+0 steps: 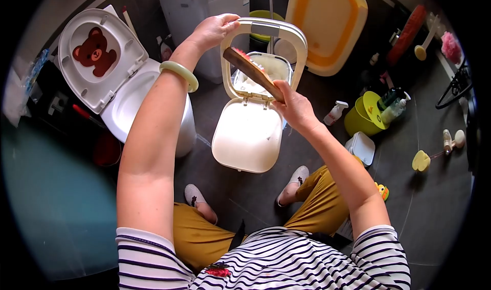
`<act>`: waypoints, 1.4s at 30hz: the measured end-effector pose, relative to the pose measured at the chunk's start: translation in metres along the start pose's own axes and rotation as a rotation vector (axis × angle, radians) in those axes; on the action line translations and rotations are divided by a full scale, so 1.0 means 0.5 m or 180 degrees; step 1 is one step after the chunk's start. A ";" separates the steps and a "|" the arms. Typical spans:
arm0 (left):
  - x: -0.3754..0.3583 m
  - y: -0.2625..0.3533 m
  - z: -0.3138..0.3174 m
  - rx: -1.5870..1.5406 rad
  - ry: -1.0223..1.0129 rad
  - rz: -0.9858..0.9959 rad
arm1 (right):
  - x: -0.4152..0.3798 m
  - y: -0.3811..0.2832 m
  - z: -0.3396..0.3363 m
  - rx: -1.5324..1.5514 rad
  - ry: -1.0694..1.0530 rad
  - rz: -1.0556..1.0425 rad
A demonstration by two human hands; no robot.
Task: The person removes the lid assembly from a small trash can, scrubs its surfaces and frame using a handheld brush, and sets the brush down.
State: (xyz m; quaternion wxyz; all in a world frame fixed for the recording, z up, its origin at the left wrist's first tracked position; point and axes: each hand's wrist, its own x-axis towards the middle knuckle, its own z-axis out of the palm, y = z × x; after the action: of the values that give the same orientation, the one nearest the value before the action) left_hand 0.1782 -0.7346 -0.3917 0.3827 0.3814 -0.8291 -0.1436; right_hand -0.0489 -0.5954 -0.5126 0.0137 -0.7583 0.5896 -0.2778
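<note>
My left hand (216, 30) is closed on the upper left corner of a cream rim frame (299, 39), which stands raised on a white bin. My right hand (296, 106) grips the handle of a wooden brush (253, 73) with red and white bristles. The brush slants across the frame's opening, its head toward the upper left. Behind it the bin's inside (276, 67) shows, pale and partly hidden. A white lid (247, 136) hangs from the frame's hinges on the near side.
A white toilet (125, 103) with a bear sticker stands left. Behind are a grey-white machine (204, 14) and a folded white-orange basin (327, 24). At right are a spray bottle (335, 113), a yellow-green bucket (358, 119) and a small white container (362, 147).
</note>
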 end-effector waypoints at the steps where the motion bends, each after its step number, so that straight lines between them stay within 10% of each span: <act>1: -0.001 -0.003 -0.001 0.0030 0.0016 0.0010 | 0.007 0.007 0.005 0.0019 -0.0017 -0.0014; 20: -0.026 0.023 0.005 0.0209 0.0080 0.0002 | -0.036 0.177 -0.271 -0.1189 -0.0299 -0.1125; 29: -0.049 0.027 0.003 0.0160 0.0138 0.0033 | 0.027 0.389 -0.405 -0.1041 -0.0175 -0.0256; 42: -0.073 0.054 -0.006 0.0040 0.0092 -0.0045 | 0.353 0.202 -0.120 0.0318 -0.0165 -0.2852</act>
State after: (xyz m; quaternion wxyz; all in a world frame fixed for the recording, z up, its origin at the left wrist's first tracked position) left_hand 0.1817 -0.6893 -0.3948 0.3912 0.3917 -0.8217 -0.1356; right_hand -0.1379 -0.7672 -0.4257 -0.0565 -0.9439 0.1885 -0.2654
